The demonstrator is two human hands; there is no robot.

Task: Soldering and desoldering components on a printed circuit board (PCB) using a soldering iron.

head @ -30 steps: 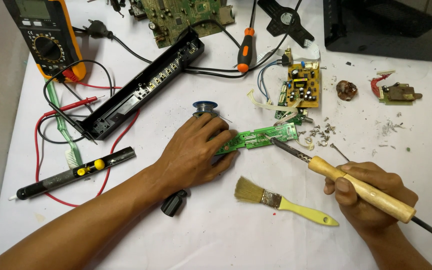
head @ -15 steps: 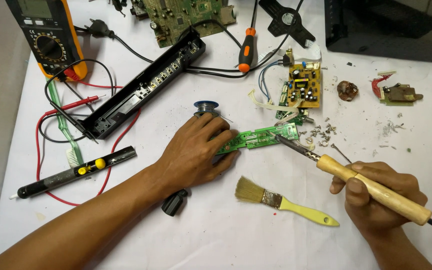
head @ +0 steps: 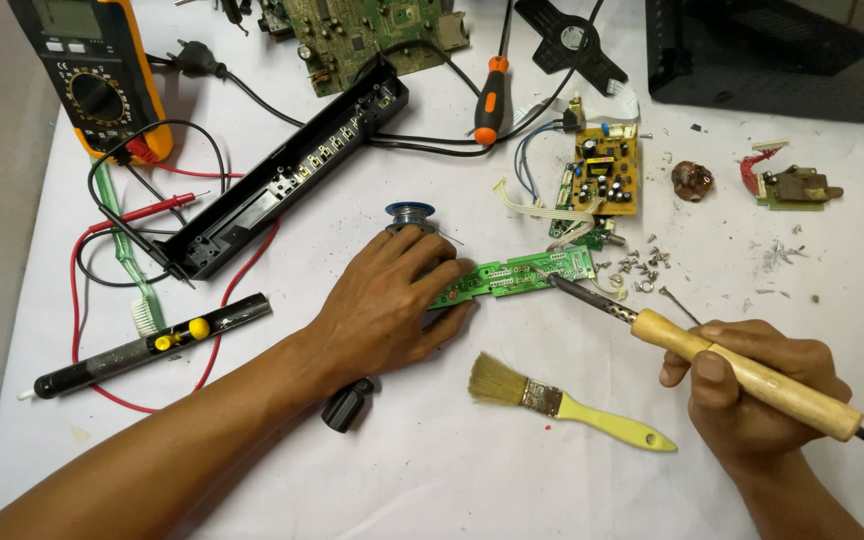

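Left hand (head: 392, 300) flat, fingers spread, pinning green circuit board (head: 527, 275); right hand (head: 757, 395) fisted around soldering iron (head: 712, 355), tip on board.

circuit strip (head: 522, 275): was green, little white markings
soldering iron (head: 742, 375): had a tan wood handle, dark metal shaft
brush (head: 562, 405): had a yellow handle, straw-coloured bristles
multimeter (head: 92, 75): was orange shell, black face
small board (head: 607, 172): was mustard yellow
screwdriver (head: 490, 100): had an orange and black grip
table cover (head: 452, 480): was plain white
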